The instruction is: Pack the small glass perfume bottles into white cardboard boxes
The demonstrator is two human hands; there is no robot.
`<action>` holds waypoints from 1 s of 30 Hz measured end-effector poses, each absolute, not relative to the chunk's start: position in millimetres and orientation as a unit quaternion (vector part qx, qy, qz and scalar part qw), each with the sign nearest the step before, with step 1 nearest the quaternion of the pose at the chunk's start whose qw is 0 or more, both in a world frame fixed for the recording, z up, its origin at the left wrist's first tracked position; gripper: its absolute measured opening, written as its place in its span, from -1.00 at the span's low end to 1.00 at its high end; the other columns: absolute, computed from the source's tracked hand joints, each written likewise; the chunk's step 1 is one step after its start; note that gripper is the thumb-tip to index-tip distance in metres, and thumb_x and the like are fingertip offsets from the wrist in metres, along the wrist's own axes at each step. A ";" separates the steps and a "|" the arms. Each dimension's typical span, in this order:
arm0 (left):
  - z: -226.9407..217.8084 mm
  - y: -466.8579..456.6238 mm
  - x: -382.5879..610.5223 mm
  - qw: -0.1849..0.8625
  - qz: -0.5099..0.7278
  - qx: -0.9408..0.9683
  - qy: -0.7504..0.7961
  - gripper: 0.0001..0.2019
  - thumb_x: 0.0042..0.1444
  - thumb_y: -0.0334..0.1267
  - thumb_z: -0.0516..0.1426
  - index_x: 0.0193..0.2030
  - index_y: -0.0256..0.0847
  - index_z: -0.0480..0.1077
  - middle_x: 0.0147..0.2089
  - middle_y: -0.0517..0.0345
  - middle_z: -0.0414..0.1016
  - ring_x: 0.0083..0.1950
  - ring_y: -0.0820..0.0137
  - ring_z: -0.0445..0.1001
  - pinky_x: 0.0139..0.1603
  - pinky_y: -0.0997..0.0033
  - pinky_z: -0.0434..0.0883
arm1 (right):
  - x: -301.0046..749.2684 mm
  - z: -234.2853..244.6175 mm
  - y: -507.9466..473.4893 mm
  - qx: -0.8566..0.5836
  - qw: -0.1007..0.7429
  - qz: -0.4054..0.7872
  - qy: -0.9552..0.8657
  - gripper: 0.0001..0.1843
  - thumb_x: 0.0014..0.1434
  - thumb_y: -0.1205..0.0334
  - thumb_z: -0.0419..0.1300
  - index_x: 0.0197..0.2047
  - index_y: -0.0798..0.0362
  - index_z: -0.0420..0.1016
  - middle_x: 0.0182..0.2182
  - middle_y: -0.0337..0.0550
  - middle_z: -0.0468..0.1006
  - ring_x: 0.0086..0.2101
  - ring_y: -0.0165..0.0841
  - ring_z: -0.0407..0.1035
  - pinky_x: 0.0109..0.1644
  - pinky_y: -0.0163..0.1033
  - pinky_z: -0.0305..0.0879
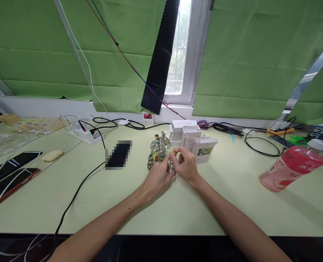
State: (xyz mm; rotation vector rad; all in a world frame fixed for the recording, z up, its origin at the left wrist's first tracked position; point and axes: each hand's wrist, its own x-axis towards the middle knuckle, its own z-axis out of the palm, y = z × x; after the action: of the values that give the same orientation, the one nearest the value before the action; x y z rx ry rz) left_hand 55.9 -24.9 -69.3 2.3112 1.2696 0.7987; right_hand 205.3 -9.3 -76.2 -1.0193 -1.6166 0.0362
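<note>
Gripping a bottle [171, 167] between the table's [232, 203] near and far edges, the left hand [158, 177] braces while the right hand [187, 165] pinches the gold cap [174, 152], cap work, I'd guess, next needing steady pressure.

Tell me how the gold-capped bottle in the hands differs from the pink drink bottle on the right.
The drink bottle looks far larger than the gold-capped bottle. The drink bottle has a white cap; the small one's is gold. The gold-capped bottle is held between the left hand and right hand, while the drink bottle stands untouched.
</note>
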 end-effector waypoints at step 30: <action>-70.1 -24.6 56.4 0.183 0.262 0.827 0.463 -0.64 0.29 -0.15 0.09 0.15 -0.27 0.31 -0.37 0.14 0.50 -0.42 0.30 0.45 -0.40 0.39 0.21 | 206.5 -75.9 -8.1 -0.423 0.582 0.000 -0.694 -0.79 0.30 0.14 0.22 -0.34 0.01 0.35 -0.41 -0.25 0.50 -0.61 -0.48 0.17 -0.43 -0.30 0.19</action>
State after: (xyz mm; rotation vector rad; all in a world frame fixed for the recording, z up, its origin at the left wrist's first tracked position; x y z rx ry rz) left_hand 56.4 -24.6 -70.1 2.3318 1.3061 0.7396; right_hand 206.5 -8.1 -75.9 -0.9880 -1.6217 -0.0007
